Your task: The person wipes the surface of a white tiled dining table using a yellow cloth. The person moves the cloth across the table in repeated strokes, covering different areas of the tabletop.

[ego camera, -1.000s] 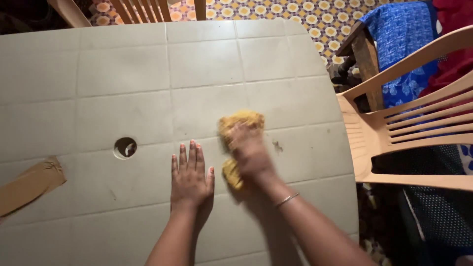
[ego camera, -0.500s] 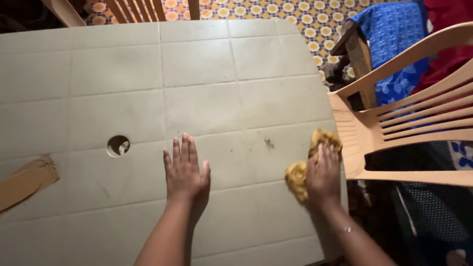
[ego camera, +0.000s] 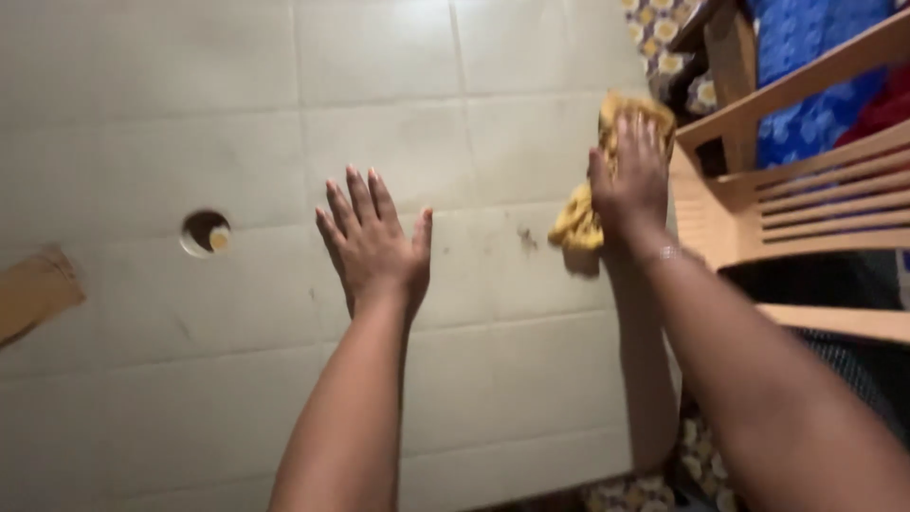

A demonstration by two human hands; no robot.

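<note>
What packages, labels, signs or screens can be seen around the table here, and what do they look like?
Brown cardboard piece: flat and tan, at the left edge of the table, partly cut off by the frame; it may be packaging, but that cannot be told.
No labels, signs or screens are in view.

No labels, signs or screens show here. The 1 thing that may count as packaging is a flat piece of brown cardboard or paper [ego camera: 33,292] lying on the pale grid-patterned table [ego camera: 237,114] at the far left edge, partly cut off by the frame. It is plain, creased and blurred, well apart from both hands.
</note>
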